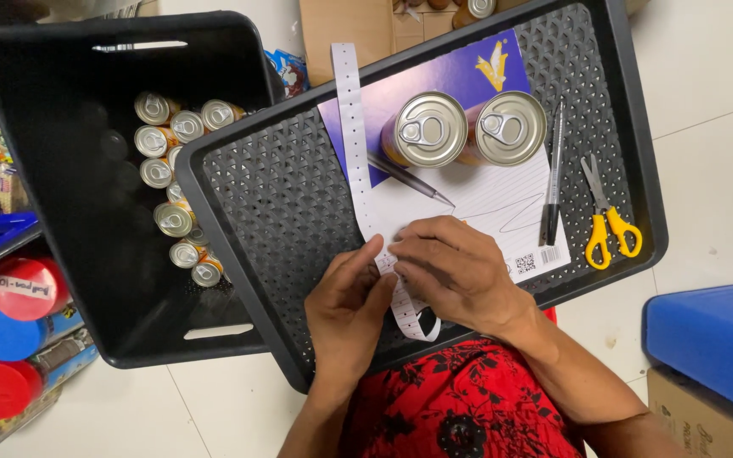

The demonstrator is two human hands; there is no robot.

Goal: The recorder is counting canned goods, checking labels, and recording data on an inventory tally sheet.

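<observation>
- I see both hands meet at the near edge of an upturned black crate (282,195) that serves as a work surface.
- My left hand (345,318) pinches the white label strip (351,127) between thumb and fingers, closed on it.
- My right hand (456,271) presses down on the same strip just beside the left, fingers curled over it; I judge it is peeling or tearing off 1 label.
- The strip runs from the far edge of the crate down across a sheet of paper (485,203) to my hands, with its loose end curling below them.
- 2 cans (430,129) stand upright, touching each other, on the paper beyond my hands.
- A pen (409,180) lies by the cans, a marker (553,174) to the right, then yellow-handled scissors (608,220).
- A black bin (86,170) on the left holds more cans.
- By my judgement, the step in hand is freeing a label; the next move calls for a clean separation and a steady carry to a can.
</observation>
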